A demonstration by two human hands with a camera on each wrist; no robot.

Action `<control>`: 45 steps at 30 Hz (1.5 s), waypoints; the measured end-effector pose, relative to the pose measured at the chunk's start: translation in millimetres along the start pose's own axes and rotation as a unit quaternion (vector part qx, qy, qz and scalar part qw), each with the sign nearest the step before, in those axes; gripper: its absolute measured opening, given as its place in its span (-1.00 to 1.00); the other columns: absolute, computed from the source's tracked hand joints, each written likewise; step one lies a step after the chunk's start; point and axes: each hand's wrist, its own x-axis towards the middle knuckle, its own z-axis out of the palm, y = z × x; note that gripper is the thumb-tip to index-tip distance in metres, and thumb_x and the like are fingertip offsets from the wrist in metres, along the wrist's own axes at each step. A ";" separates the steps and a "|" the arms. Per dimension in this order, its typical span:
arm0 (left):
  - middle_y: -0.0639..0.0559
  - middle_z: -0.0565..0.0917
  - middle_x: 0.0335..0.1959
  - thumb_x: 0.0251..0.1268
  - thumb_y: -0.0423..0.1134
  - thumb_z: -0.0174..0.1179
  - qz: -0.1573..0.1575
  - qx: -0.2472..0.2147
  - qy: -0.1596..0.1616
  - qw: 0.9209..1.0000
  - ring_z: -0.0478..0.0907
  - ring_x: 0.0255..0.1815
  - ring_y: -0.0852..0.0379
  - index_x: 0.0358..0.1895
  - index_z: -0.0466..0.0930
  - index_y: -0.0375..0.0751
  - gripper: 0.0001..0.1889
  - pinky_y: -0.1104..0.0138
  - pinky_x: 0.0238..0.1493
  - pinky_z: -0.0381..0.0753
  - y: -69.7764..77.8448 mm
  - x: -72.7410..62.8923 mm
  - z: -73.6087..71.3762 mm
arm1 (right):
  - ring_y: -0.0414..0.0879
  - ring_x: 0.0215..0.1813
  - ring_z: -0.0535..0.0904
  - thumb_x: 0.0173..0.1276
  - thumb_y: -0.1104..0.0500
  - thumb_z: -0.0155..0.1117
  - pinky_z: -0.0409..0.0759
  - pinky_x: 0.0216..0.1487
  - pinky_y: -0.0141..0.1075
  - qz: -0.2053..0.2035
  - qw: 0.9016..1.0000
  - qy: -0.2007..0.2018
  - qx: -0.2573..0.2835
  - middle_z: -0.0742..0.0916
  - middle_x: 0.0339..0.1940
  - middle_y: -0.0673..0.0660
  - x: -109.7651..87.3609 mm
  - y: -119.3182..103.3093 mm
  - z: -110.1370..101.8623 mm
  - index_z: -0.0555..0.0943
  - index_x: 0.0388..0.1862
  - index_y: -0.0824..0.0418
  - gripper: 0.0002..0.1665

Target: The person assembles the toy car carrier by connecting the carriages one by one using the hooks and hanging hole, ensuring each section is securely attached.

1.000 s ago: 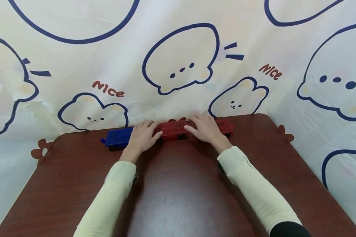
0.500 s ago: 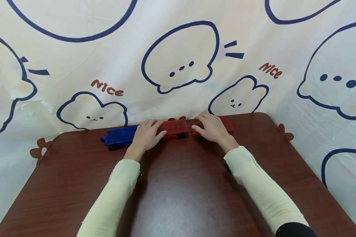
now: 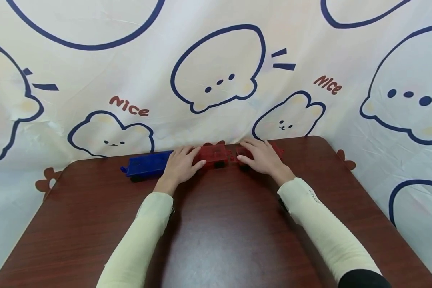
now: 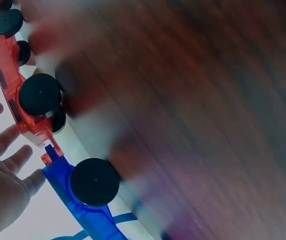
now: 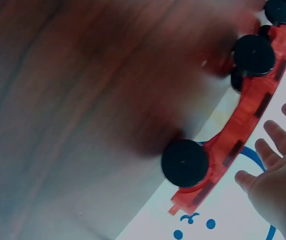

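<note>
Tabletop [image 3: 209, 240] is brown and shiny, and along its far edge stand, in a row, a blue wagon [image 3: 147, 165], a middle red wagon [image 3: 213, 154] and an end red wagon [image 5: 240, 126]. They have round black wheels [image 4: 40, 95]. The left hand [image 3: 181, 164] is over the spot where the blue wagon meets the middle red one. Its fingers are spread out and not wrapped around anything; I can't tell if a fingertip touches the blue side. The right hand [image 3: 262, 156] is over the end red wagon, and its fingers are loose and apart too, with nothing in them. From the right wrist, they look just beside the red side. There is a little gap between the two red wagons, with small red bits in it; I can't tell if they are hooked together. Behind is a white sheet [image 3: 201, 130] with blue animal drawings and red "Nice" words.
</note>
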 end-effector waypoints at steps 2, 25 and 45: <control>-0.18 0.29 0.52 0.52 0.22 0.02 0.000 0.004 -0.003 1.000 0.11 0.55 -0.20 0.59 0.21 -0.03 -0.29 -0.16 0.53 0.00 1.1 1.7 1.0 | 0.15 0.56 0.22 0.48 -0.30 0.13 -0.02 0.51 0.31 -0.001 1.000 -0.001 -0.003 0.39 0.55 0.16 -1.0 3.5 1.6 0.40 0.53 0.12 -0.19; -0.15 0.16 0.60 0.58 0.29 -0.21 0.022 0.054 -0.017 0.998 0.03 0.59 -0.22 0.63 0.11 0.02 -0.29 -0.18 0.53 -0.05 12.0 13.7 12.9 | 0.15 0.62 0.09 0.44 -0.46 0.02 -0.19 0.56 0.23 0.007 0.999 -0.034 -0.014 0.32 0.60 0.20 -5.4 17.5 9.0 0.32 0.59 0.07 -0.06; -0.11 -0.06 0.67 0.57 0.36 -0.38 0.016 0.079 -0.048 0.996 -0.24 0.66 -0.21 0.67 -0.07 0.17 -0.27 -0.24 0.53 -0.24 20.1 24.5 22.7 | 0.13 0.63 0.07 0.31 -0.55 0.07 -0.20 0.56 0.22 0.009 0.999 -0.044 -0.017 0.31 0.61 0.17 -3.0 17.6 11.8 0.30 0.60 0.08 0.08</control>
